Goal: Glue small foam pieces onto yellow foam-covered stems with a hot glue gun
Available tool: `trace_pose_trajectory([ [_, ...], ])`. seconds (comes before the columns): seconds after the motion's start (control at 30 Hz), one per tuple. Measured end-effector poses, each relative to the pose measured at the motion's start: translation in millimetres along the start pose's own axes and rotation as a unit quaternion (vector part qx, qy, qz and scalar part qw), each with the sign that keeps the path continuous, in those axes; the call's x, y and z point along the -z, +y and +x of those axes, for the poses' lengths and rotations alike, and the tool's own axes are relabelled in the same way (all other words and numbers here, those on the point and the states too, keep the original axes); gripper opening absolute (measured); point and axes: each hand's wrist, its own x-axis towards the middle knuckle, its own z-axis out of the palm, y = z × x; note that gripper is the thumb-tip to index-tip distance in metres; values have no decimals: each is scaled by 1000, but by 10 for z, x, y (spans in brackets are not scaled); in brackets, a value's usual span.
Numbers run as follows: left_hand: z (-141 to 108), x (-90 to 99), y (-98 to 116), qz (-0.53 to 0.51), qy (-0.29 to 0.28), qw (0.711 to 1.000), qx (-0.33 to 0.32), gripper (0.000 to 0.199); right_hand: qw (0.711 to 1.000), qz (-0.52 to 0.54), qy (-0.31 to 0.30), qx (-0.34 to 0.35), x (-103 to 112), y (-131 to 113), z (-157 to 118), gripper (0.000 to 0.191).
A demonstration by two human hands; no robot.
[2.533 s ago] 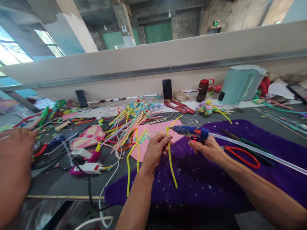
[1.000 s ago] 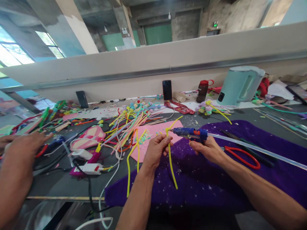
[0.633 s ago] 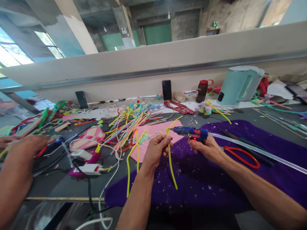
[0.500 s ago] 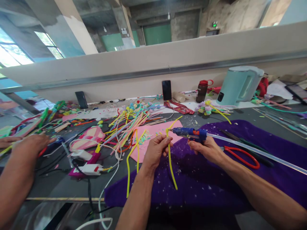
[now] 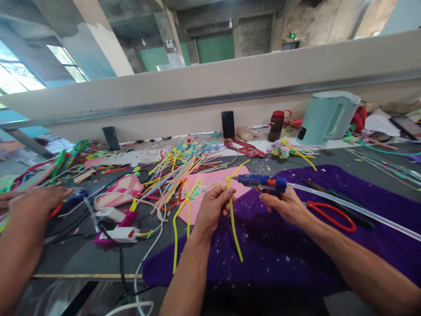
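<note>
Between the fingertips of my left hand (image 5: 216,202) is a yellow pipe cleaner (image 5: 234,230), its long end hanging down over the purple cloth (image 5: 263,259). My right hand (image 5: 285,202) is closed round the handle of a blue glue gun (image 5: 261,182), with a long clear glue stick (image 5: 345,204) trailing from its back. The gun's nozzle points left, at or just beside the top of the pipe cleaner; I cannot tell if they touch. Under and behind my left hand lies a pink sheet (image 5: 217,175) scattered with small green bits.
A co-worker's hands (image 5: 36,199) hold another glue gun at left. Power adapters (image 5: 120,234) and cables lie nearby. Behind are a pile of coloured pipe cleaners (image 5: 184,169), a phone (image 5: 227,124), a bottle (image 5: 276,126) and a kettle (image 5: 324,118). Red-handled pliers (image 5: 332,215) rest at right.
My right hand and the glue gun have shifted slightly right, drawing the nozzle back a little. My left hand keeps its pinch on the pipe cleaner. The co-worker's hand has moved slightly left.
</note>
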Motion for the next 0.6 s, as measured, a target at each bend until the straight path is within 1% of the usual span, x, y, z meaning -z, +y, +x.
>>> trace_pose_trajectory([
  [0.2,-7,3,-1,10,-7,1000,3,24,1000,3,0,-2,-10,-44,-9,37],
  [0.3,-5,8,-5,4,0,1000,0,25,1000,6,-15,-2,-10,-72,-17,37],
  [0.37,-4,7,-1,-2,9,1000,1,27,1000,1,-13,-2,-10,-77,-22,38],
  [0.6,-4,-1,6,3,8,1000,-2,26,1000,3,6,-2,-12,6,-7,38],
])
